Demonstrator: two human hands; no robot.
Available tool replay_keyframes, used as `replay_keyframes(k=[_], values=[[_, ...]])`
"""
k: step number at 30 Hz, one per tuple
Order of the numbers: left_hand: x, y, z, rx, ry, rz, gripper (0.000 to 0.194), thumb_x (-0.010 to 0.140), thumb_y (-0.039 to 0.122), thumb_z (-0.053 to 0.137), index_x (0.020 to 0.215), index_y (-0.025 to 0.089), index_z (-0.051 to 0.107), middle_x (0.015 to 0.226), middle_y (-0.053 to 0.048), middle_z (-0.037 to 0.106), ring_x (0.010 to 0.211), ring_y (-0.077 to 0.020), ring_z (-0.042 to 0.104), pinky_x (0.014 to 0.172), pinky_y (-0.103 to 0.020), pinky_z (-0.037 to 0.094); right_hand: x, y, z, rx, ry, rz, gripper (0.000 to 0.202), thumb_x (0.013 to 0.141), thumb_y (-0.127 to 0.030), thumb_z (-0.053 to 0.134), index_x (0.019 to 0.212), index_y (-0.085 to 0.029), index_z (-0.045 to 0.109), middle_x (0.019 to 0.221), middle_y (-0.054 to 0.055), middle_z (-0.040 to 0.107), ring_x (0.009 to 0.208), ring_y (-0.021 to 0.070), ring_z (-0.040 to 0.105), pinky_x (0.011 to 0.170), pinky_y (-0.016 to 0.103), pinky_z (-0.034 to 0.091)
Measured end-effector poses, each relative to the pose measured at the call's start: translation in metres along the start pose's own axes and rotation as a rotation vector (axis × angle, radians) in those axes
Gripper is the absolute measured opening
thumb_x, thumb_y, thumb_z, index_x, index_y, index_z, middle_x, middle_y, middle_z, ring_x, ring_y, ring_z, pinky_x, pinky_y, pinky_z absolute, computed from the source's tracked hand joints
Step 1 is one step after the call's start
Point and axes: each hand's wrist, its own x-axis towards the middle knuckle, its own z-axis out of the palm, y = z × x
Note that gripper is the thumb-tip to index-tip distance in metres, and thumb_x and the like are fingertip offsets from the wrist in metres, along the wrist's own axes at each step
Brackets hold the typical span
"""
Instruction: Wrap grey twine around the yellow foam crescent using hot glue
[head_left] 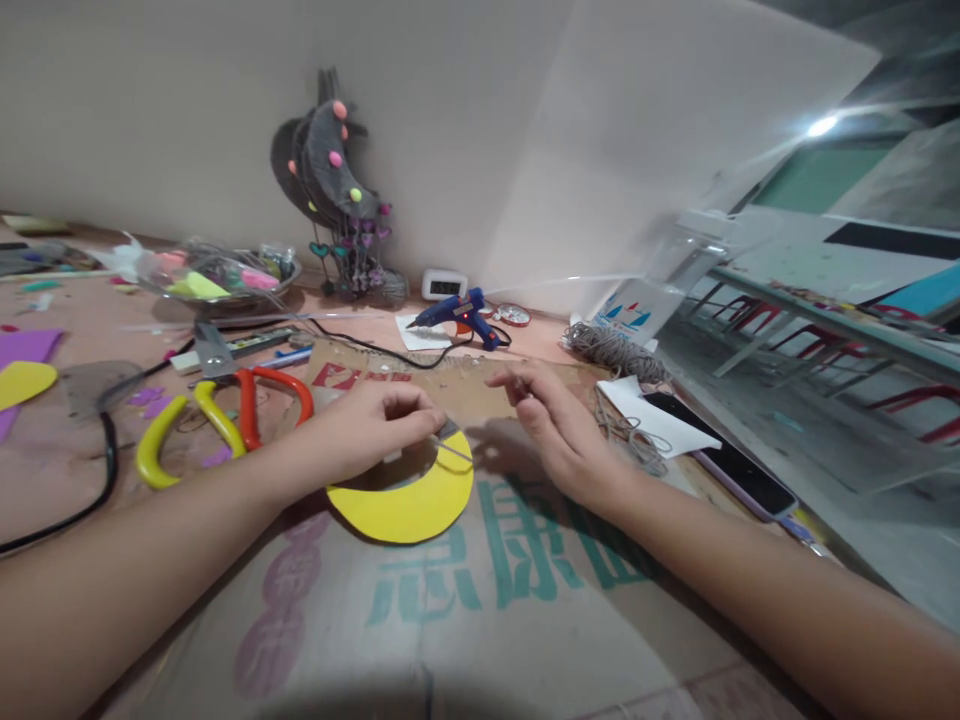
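A yellow crescent-shaped piece (409,512) lies on the printed cardboard (525,610). Over its upper part is my left hand (382,425), thumb and fingertips pressed together at the upper right tip, where a thin grey cord (454,455) crosses the yellow surface. The fingers seem to pinch the cord's end. My right hand (551,425) is held to the right of the crescent, apart from it, fingers spread and curved, with nothing visible in them.
A blue glue gun (465,316) stands behind the hands. Yellow-handled pliers (161,445) and red-handled ones (247,410) lie left. Grey yarn (615,350), white paper (660,420) and a phone (739,470) are right. A decorated grey crescent (330,160) stands behind.
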Motion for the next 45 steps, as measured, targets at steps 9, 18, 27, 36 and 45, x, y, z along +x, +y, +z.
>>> replay_keyframes(k=[9, 18, 27, 36, 45], values=[[0.0, 0.001, 0.0, 0.067, 0.006, 0.049, 0.027, 0.077, 0.04, 0.051, 0.071, 0.015, 0.059, 0.057, 0.003, 0.055, 0.047, -0.0067, 0.045, 0.042, -0.016, 0.03, -0.009, -0.017, 0.007, -0.235, -0.087, -0.238, 0.028, 0.084, -0.034, 0.05, 0.106, -0.017, 0.053, 0.079, 0.005, 0.055, 0.073, 0.0173, 0.049, 0.065, 0.029, 0.037], [0.001, 0.001, -0.001, 0.008, 0.061, 0.078, 0.025, 0.075, 0.037, 0.052, 0.069, 0.014, 0.059, 0.058, 0.001, 0.055, 0.053, -0.0097, 0.048, 0.047, -0.019, 0.035, -0.009, -0.017, 0.012, -0.151, -0.272, -0.371, 0.013, 0.086, -0.029, 0.05, 0.084, -0.018, 0.056, 0.072, 0.003, 0.058, 0.067, 0.0122, 0.052, 0.062, 0.025, 0.037], [0.0, 0.001, 0.0, 0.027, 0.03, 0.064, 0.027, 0.077, 0.039, 0.05, 0.068, 0.014, 0.057, 0.057, 0.001, 0.055, 0.051, -0.0087, 0.047, 0.045, -0.019, 0.032, -0.004, -0.007, 0.001, -0.07, -0.058, -0.059, 0.037, 0.087, -0.047, 0.038, 0.105, -0.016, 0.045, 0.091, 0.007, 0.049, 0.076, 0.0167, 0.045, 0.066, 0.03, 0.038], [0.0, 0.0, 0.0, 0.002, 0.032, 0.049, 0.028, 0.075, 0.041, 0.051, 0.069, 0.014, 0.057, 0.055, 0.002, 0.053, 0.049, -0.0085, 0.046, 0.045, -0.019, 0.032, 0.0, 0.001, 0.004, -0.091, -0.067, -0.017, 0.035, 0.092, -0.042, 0.028, 0.105, -0.016, 0.047, 0.093, 0.008, 0.053, 0.082, 0.0177, 0.049, 0.073, 0.032, 0.04], [0.001, -0.002, -0.001, 0.021, 0.024, 0.061, 0.027, 0.075, 0.04, 0.051, 0.068, 0.015, 0.057, 0.054, 0.002, 0.053, 0.046, -0.0077, 0.044, 0.041, -0.017, 0.029, -0.003, 0.0, 0.006, -0.305, -0.068, -0.127, 0.023, 0.09, -0.028, 0.039, 0.108, -0.018, 0.05, 0.09, 0.008, 0.059, 0.079, 0.0193, 0.053, 0.07, 0.032, 0.041]])
